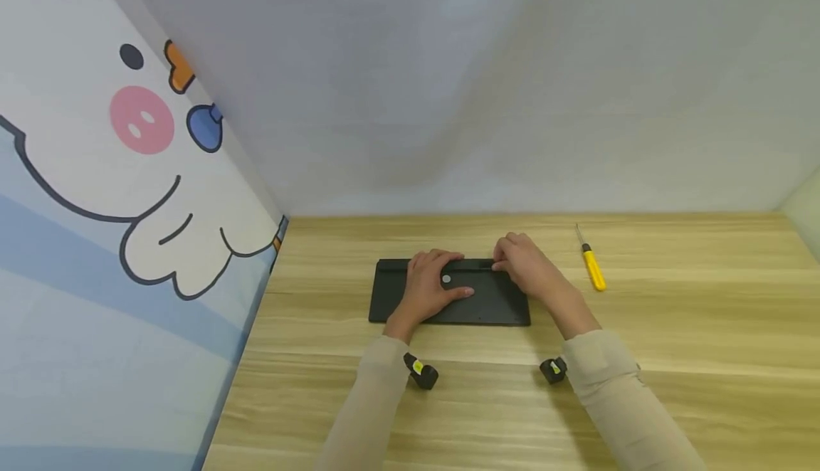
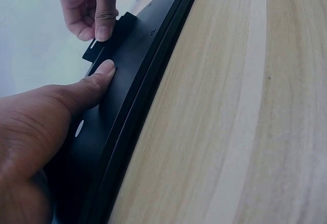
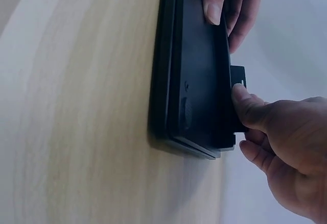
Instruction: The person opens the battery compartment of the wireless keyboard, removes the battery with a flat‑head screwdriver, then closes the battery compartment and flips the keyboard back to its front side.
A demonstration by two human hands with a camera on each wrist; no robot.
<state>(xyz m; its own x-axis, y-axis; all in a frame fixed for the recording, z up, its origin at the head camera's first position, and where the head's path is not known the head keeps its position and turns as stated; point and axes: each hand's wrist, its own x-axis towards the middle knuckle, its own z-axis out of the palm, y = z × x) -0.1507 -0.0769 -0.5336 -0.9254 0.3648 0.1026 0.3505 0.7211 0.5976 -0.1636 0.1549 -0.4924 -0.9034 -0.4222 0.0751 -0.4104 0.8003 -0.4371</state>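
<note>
A black keyboard point(image 1: 487, 305) lies underside up on the wooden table, with a small white round sticker point(image 1: 446, 279) near its middle. My left hand point(image 1: 426, 289) grips it there, thumb on the flat back and fingers over the far edge, as the right wrist view shows. Toward the right part of that far edge, my right hand point(image 1: 522, 265) pinches a small black flap point(image 3: 238, 74) between thumb and fingers. In the left wrist view the flap point(image 2: 92, 54) sticks out beyond the ridge. A rubber foot point(image 3: 187, 113) shows near the keyboard's corner.
A screwdriver point(image 1: 594, 268) with a yellow handle lies to the right of the keyboard. Black wrist cameras point(image 1: 421, 371) sit by both sleeves. A pale wall point(image 1: 487, 101) rises behind the table, and a cartoon-printed panel point(image 1: 77, 243) borders its left side.
</note>
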